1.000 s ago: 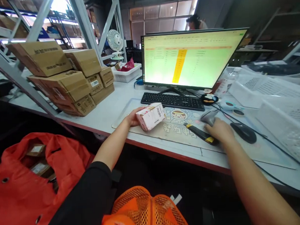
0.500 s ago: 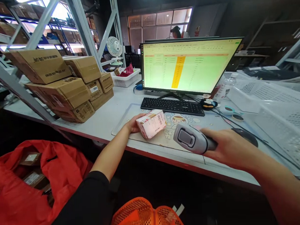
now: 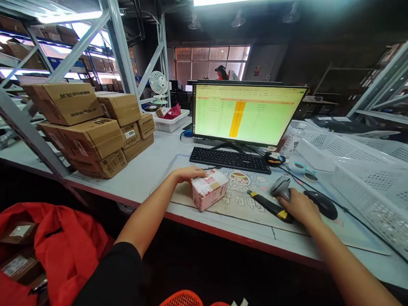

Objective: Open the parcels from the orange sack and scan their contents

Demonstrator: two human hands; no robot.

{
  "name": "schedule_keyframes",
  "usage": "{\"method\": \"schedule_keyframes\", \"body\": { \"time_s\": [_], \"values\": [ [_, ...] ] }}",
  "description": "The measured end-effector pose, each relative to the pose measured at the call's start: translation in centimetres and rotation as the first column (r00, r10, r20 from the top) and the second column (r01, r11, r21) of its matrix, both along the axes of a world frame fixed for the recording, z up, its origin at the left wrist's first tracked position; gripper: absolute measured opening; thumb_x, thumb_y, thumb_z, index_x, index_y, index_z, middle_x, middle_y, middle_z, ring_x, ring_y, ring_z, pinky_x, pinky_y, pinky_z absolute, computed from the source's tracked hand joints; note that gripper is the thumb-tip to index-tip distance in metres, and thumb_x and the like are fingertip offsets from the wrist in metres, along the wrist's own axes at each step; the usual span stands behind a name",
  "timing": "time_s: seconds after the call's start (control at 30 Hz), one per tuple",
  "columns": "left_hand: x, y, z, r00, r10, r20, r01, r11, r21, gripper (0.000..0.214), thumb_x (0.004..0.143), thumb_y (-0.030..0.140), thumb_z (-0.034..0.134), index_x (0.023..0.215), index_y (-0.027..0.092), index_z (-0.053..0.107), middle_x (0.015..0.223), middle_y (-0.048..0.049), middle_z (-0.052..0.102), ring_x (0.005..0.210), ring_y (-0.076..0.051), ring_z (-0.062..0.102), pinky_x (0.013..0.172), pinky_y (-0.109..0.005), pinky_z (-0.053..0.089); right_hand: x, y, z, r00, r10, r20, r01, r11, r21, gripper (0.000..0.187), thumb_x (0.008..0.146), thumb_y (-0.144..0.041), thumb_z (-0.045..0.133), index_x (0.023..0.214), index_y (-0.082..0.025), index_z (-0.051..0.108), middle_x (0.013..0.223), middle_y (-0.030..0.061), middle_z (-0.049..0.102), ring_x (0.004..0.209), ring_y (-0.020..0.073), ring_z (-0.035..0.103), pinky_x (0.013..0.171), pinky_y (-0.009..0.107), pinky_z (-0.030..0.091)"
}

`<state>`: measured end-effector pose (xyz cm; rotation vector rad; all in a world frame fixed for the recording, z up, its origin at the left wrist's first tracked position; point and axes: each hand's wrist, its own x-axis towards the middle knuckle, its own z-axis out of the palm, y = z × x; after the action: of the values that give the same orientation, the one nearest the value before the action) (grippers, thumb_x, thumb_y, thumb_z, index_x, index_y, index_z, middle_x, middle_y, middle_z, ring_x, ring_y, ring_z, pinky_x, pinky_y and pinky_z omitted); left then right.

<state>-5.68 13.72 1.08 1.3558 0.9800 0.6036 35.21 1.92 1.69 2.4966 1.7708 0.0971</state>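
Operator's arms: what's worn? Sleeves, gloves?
Both hands are bare, no gloves: left hand, right hand. The left arm has a black sleeve that stops short of the bare left forearm. The right forearm is bare too, with no sleeve in view. No watch or wristband shows.

Left hand (image 3: 188,175): desk (image 3: 157,162) room toward the carton stack (image 3: 88,131); keyboard (image 3: 229,160) blocks straight ahead. Pink box (image 3: 208,189) and utility knife (image 3: 270,205) leave a gap between them. Right hand (image 3: 299,209), on the barcode scanner (image 3: 281,189), is boxed between that knife and the mouse (image 3: 321,205); white mesh crate (image 3: 378,195) walls off beyond.
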Motion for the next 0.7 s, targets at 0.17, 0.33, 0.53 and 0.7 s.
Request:
{"method": "schedule_keyframes", "body": {
  "time_s": [0.17,0.33,0.53,0.7],
  "values": [
    [-0.7,-4.8,-1.3,0.953,0.290,0.092,-0.304,0.911,0.278,0.049,0.088,0.057,0.066,0.120,0.021,0.068,0.136,-0.0128,0.066,0.130,-0.035,0.056,0.110,-0.044,0.043,0.4,-0.1,1.7,1.000,0.022,-0.008,-0.022,1.000,0.002,0.060,0.099,-0.058,0.047,0.125,-0.008,0.065,0.123,0.0264,0.068,0.113,0.0394,0.067,0.084,0.043,0.052],
    [1.0,-11.1,-5.9,0.906,0.416,0.075,-0.398,0.781,0.481,0.112,0.074,0.052,0.086,0.161,0.034,0.018,0.168,-0.0150,0.029,0.152,-0.037,0.035,0.124,-0.050,0.031,-2.0,4.9,3.2,0.985,0.172,0.017,-0.172,0.965,0.198,0.040,0.100,-0.029,0.043,0.120,-0.007,0.070,0.129,0.0240,0.066,0.117,0.0353,0.063,0.091,0.041,0.049],
    [2.4,-12.3,-6.7,0.881,0.473,-0.029,-0.411,0.794,0.448,0.122,0.074,0.034,0.087,0.165,0.031,0.006,0.147,-0.0154,0.058,0.134,-0.034,0.060,0.114,-0.051,0.046,-5.8,12.4,0.6,0.931,0.362,-0.055,-0.358,0.931,0.075,0.023,0.090,-0.020,0.056,0.099,-0.016,0.076,0.117,0.0117,0.072,0.112,0.0258,0.060,0.093,0.030,0.045],
    [2.2,-12.2,-6.5,0.887,0.461,-0.029,-0.398,0.795,0.459,0.120,0.076,0.035,0.086,0.166,0.029,0.006,0.150,-0.0161,0.057,0.135,-0.033,0.059,0.113,-0.049,0.047,-5.4,14.6,-0.6,0.951,0.304,-0.060,-0.303,0.953,0.023,0.024,0.091,-0.023,0.056,0.100,-0.014,0.077,0.107,0.0150,0.074,0.111,0.0290,0.062,0.087,0.032,0.046]
  ]
}}
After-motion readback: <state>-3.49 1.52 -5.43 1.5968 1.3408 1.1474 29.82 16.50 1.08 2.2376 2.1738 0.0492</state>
